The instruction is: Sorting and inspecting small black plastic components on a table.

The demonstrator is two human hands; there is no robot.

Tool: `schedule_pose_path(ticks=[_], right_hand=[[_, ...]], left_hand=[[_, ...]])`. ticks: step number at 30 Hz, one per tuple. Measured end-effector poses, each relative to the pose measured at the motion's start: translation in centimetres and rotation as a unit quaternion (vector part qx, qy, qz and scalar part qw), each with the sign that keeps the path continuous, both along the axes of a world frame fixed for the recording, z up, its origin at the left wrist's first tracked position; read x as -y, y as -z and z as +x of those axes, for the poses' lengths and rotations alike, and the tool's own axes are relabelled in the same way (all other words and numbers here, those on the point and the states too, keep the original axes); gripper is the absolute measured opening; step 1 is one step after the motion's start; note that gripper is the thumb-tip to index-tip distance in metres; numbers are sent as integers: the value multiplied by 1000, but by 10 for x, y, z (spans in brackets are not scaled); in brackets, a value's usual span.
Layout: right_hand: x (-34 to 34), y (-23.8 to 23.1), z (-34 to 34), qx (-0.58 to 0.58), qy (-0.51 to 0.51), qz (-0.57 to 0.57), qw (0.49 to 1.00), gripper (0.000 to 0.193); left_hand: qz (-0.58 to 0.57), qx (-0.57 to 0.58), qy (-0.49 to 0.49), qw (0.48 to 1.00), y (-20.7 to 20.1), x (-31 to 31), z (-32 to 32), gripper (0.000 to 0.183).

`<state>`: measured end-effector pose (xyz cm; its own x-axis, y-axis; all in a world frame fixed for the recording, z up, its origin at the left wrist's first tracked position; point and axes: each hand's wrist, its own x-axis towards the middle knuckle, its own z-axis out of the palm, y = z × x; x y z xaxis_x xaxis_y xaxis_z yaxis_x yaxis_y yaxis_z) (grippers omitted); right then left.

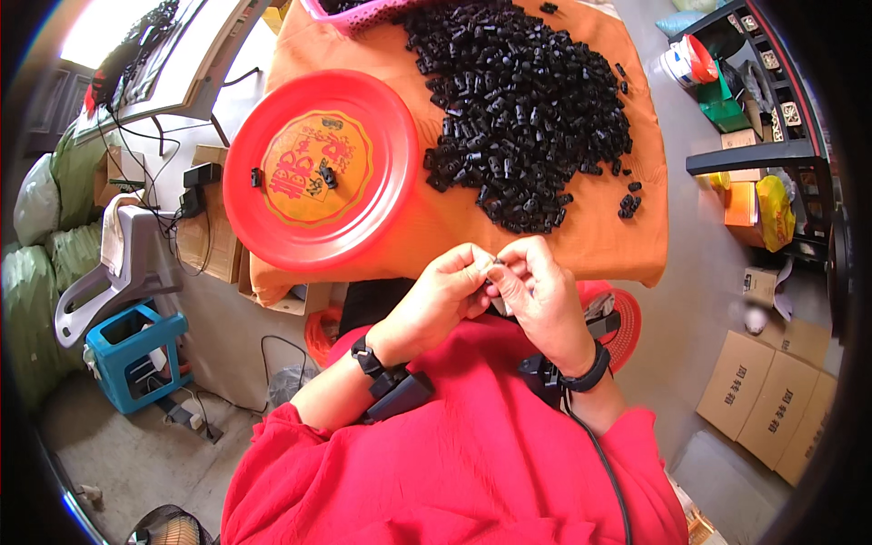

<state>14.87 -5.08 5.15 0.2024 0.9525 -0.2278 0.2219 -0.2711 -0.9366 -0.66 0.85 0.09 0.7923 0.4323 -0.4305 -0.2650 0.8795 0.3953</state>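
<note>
My left hand and my right hand meet in front of my chest, just off the table's near edge. Fingertips of both are pinched together around something tiny, mostly hidden; a bit of dark and whitish shows between them. Beyond my hands, a big heap of small black plastic parts covers the table's right half. To its left lies a round red tray with a printed yellow centre, holding a few such parts, one of them a black part near its left side.
An orange cloth covers the table. At its far edge sits a pink basket. A grey plastic chair and a blue stool stand on the left, with cables nearby. Flattened cardboard boxes and a dark shelf are on the right.
</note>
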Motion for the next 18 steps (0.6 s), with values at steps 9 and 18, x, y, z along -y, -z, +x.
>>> schedule_pose_path(ticks=[9,18], right_hand=[[-1,1,7,-61,-41,5,997,9],[-8,4,9,-92,-18,-2,996,11]], left_hand=[[22,28,19,999,-6,-4,-7,18],[185,-129,1,974,-31,-20,-12,17]])
